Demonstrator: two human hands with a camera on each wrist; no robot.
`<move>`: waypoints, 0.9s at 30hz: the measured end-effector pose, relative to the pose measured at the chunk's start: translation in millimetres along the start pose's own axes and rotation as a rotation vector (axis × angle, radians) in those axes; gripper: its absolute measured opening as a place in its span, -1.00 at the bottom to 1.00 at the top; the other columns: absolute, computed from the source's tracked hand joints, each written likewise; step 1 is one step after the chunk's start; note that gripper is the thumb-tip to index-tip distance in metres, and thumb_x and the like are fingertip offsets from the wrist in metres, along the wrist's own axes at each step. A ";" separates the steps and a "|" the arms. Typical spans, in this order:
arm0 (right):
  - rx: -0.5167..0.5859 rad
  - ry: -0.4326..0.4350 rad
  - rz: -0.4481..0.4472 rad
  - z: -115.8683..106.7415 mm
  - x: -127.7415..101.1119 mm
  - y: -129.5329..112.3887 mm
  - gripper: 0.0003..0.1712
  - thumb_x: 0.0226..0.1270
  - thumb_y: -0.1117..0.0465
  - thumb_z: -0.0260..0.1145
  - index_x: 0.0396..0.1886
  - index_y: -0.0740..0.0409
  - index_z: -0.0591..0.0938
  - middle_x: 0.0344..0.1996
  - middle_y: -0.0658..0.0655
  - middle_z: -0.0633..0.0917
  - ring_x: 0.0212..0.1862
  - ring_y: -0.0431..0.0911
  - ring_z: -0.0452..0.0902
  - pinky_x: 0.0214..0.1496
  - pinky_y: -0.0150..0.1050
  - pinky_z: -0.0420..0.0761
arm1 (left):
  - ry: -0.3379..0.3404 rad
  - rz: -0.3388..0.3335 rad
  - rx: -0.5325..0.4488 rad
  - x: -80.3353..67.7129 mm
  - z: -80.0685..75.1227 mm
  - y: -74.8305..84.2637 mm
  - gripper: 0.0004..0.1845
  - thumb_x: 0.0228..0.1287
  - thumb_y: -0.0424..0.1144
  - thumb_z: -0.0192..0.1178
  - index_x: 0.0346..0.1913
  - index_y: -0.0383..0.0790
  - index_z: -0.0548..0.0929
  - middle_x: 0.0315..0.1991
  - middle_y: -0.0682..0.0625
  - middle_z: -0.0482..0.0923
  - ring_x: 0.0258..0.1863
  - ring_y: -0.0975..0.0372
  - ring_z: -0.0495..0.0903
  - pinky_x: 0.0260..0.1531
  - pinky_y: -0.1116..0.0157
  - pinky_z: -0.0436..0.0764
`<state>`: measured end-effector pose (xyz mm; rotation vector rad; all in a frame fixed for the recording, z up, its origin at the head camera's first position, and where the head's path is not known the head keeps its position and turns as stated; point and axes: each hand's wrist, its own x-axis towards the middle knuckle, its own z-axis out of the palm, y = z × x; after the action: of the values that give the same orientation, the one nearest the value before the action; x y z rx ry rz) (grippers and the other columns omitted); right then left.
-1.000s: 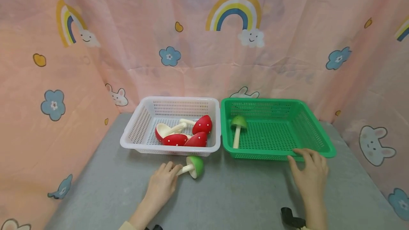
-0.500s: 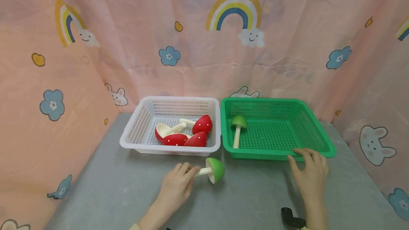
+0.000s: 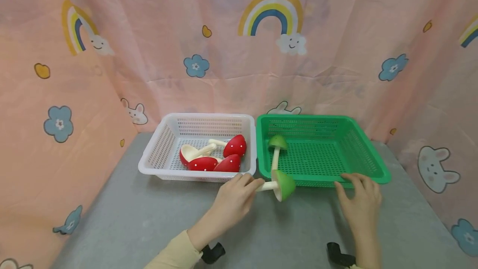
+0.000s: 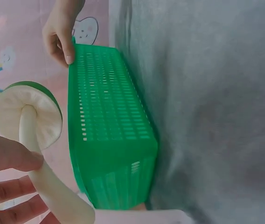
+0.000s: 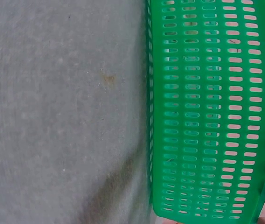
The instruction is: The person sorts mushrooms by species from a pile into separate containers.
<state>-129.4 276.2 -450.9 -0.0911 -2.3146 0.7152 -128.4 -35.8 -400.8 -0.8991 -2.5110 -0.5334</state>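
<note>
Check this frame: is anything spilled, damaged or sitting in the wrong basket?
Nothing stands out. Red mushrooms lie in the white basket, a green mushroom in the green basket. The left hand holds another green mushroom by its stem; the right hand rests on the green basket's rim.

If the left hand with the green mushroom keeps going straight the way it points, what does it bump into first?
Probably the green basket. The left hand pinches the stem of the green mushroom, whose cap leads toward the basket's near wall and already looks close to it. Whether the cap is level with the rim is hard to judge.
</note>
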 end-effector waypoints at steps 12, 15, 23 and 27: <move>0.008 0.014 -0.017 -0.7 0.1 -0.6 -0.66 0.03 0.35 0.47 -0.14 0.29 0.64 -0.07 0.36 0.55 0.05 0.30 0.32 0.05 0.25 0.24 | -0.196 0.047 -0.080 77.1 3.7 7.6 -0.68 0.16 -0.22 0.31 0.01 0.02 0.65 -0.27 0.11 0.58 -0.38 0.34 0.48 -0.57 0.60 0.39; 0.008 0.010 -0.008 -1.1 -0.9 -1.0 -0.66 0.04 0.35 0.47 -0.14 0.29 0.64 -0.07 0.36 0.55 0.05 0.29 0.32 0.05 0.25 0.24 | -0.255 0.040 -0.117 93.0 7.7 9.4 -0.69 0.19 -0.24 0.26 0.03 0.01 0.65 -0.25 0.10 0.58 -0.38 0.35 0.47 -0.57 0.60 0.39; -0.001 -0.026 0.016 -2.3 -0.6 -1.5 -0.67 0.10 0.33 0.43 -0.11 0.29 0.63 -0.02 0.37 0.54 0.08 0.28 0.30 0.08 0.23 0.23 | -0.432 0.042 -0.106 129.9 27.2 11.5 -0.71 0.28 -0.28 0.16 0.03 0.00 0.66 -0.22 0.10 0.62 -0.39 0.34 0.46 -0.55 0.53 0.43; -0.004 -0.021 0.010 -1.9 -1.1 -1.3 -0.68 0.09 0.34 0.43 -0.12 0.30 0.63 -0.03 0.38 0.54 0.08 0.30 0.30 0.10 0.25 0.23 | -0.539 0.019 -0.101 144.8 36.8 11.3 -0.70 0.31 -0.30 0.12 0.06 -0.03 0.66 -0.29 0.08 0.64 -0.53 0.35 0.33 -0.64 0.52 0.31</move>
<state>-127.2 275.7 -449.8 -0.0976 -2.3374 0.7197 -232.1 63.0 -356.6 -1.2402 -2.9663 -0.4611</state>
